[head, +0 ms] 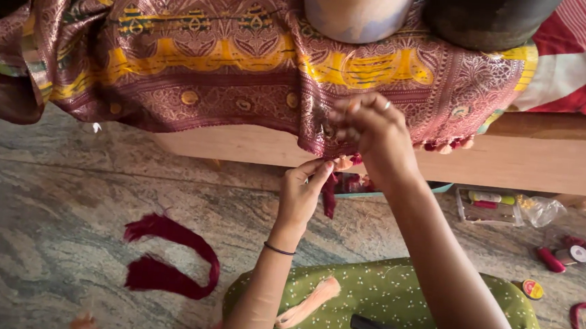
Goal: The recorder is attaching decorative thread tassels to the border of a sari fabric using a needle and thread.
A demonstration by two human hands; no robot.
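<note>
Right hand (371, 125) pinches the maroon-and-gold brocade cloth's (245, 58) edge; left hand (303, 189) just below grips dark red tassel threads (330, 194); clear plastic box (486, 207) of thread spools lies right.

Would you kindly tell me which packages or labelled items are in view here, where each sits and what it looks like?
Clear plastic box: on the floor under the bench edge, rectangular, holding green and red spools.
Crumpled clear plastic bag: just right of the box, transparent.
Thread spool with round label: floor at right, white label disc, dark body.
Small round tin: floor beside the green cloth, yellow and red lid.
</note>
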